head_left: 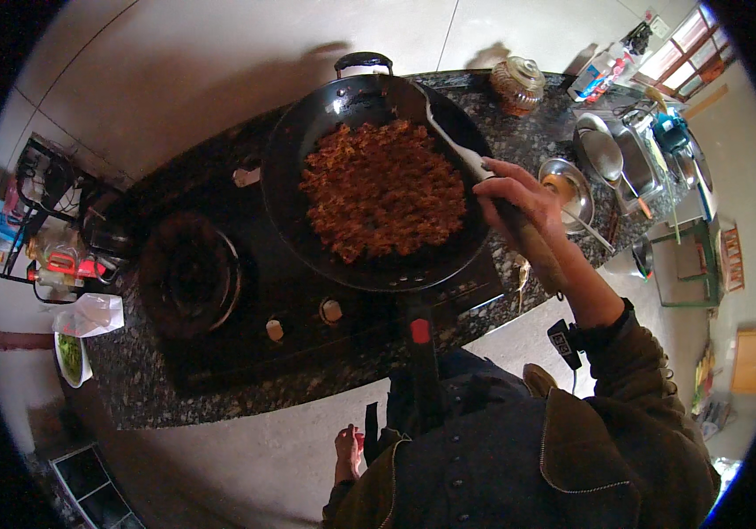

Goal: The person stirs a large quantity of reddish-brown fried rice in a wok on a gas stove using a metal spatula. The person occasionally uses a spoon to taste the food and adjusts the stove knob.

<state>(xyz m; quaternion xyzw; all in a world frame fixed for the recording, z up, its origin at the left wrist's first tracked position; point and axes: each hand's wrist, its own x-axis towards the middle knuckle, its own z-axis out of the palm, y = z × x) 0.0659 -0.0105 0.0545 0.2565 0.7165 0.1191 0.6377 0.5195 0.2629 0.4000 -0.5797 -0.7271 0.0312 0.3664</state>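
A large black wok (276, 212) stands on the stove, its long dark handle pointing toward me. Reddish-brown minced food (387, 189) is spread over its bottom. My right hand (523, 203) is closed around the handle of a metal spatula (457, 150), above the wok's right rim. The spatula's blade dips into the wok at the far edge of the food. Low beside my body, away from the counter, hangs my left hand (348, 450). Its fingers look curled, with a small reddish patch against them that I cannot make out.
A bare burner (191, 275) lies left of the wok. At the counter's right are a metal bowl (565, 172) with a spoon, a ladle (606, 159), a sink (641, 163) and a lidded glass jar (517, 85). A black rack (38, 212) holds bottles at the left.
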